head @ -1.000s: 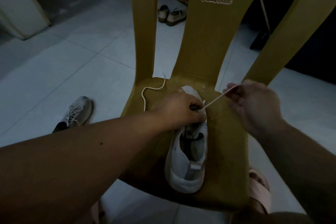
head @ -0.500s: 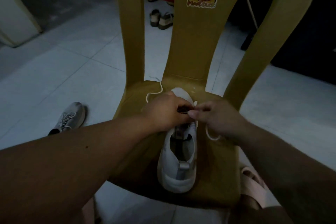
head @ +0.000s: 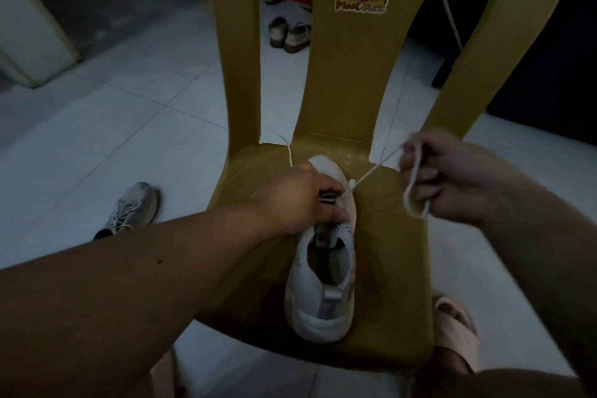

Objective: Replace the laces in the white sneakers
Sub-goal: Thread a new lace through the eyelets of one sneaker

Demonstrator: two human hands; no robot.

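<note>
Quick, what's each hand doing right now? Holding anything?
Left hand: closed, gripping the front of the white sneaker on the chair seat.
Right hand: closed, gripping the white lace, which runs taut to the sneaker.

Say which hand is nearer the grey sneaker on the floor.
Left. The left hand, gripping the white sneaker on the yellow plastic chair, is right of the grey laced sneaker; the right hand, holding white lace, is farther right.
</note>
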